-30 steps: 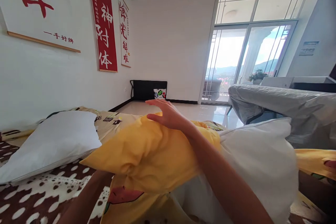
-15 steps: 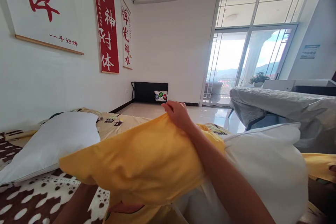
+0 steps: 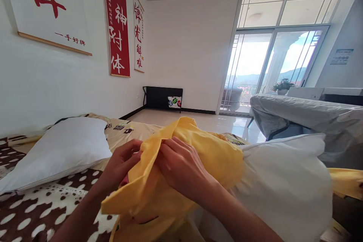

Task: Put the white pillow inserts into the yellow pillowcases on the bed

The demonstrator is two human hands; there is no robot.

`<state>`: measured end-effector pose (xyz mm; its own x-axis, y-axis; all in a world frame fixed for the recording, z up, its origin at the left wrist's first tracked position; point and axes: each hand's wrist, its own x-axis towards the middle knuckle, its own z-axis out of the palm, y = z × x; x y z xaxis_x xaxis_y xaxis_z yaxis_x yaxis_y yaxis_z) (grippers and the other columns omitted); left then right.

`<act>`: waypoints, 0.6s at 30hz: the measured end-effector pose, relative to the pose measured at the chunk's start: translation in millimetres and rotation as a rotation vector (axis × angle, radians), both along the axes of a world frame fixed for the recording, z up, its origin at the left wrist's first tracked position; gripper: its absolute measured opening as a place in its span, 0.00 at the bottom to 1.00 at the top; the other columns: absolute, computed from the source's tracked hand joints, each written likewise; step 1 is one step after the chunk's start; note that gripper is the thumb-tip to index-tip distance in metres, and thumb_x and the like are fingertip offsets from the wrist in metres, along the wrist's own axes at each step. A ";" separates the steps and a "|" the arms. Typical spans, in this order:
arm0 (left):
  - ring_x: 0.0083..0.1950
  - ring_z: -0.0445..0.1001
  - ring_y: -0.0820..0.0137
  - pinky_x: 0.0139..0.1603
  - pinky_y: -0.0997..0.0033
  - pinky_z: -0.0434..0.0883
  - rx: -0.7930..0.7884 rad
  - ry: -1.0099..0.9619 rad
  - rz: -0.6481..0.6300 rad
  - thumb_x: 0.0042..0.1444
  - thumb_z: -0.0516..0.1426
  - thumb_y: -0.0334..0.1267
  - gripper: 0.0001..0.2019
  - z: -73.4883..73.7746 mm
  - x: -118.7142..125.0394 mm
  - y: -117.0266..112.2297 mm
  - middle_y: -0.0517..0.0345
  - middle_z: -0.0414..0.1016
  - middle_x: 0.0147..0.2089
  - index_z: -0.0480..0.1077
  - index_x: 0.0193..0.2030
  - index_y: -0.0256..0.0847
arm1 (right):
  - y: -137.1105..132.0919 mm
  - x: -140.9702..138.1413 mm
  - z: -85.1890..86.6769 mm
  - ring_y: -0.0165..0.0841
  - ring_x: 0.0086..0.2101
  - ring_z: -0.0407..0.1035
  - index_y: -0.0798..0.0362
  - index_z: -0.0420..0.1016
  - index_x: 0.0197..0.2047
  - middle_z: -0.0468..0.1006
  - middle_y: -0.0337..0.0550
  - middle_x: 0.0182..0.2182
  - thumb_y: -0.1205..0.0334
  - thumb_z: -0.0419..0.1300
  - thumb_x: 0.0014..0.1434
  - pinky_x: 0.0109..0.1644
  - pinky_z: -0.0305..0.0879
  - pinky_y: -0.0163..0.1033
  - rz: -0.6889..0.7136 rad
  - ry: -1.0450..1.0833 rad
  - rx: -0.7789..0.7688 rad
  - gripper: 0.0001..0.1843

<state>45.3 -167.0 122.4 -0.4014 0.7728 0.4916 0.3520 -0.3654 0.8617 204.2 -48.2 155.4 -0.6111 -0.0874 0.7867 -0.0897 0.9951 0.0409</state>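
Observation:
A yellow pillowcase (image 3: 215, 147) covers the left part of a white pillow (image 3: 286, 181) lying across the front. The pillow's right part sticks out of the cloth. My left hand (image 3: 124, 160) is closed on the pillowcase's open edge from the left side, its fingertips partly behind the fabric. Just beside it, my right hand (image 3: 180, 160) pinches a fold of the same edge, knuckles up. A corner of the cloth hangs down toward the lower left, below both hands.
Another white pillow (image 3: 62, 147) lies on the brown-and-white spotted blanket (image 3: 25, 211) at left. More yellow cloth (image 3: 344, 179) shows at the right edge. Beyond the bed are a black folded panel (image 3: 155, 97), a plastic-covered piece of furniture (image 3: 300, 109) and a sliding glass door (image 3: 249, 68).
My right hand has come down and toward me, folding the pillowcase edge over. My left hand, hidden under the cloth before, has risen into view beside it.

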 end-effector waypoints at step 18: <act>0.29 0.57 0.72 0.31 0.72 0.61 0.243 -0.139 -0.218 0.54 0.58 0.45 0.19 2.9 -22.9 11.6 0.61 0.54 0.22 0.61 0.18 0.38 | 7.4 -12.2 -22.3 0.32 0.30 0.61 0.54 0.68 0.34 0.71 0.42 0.27 0.69 0.48 0.63 0.37 0.55 0.39 0.040 0.177 0.043 0.09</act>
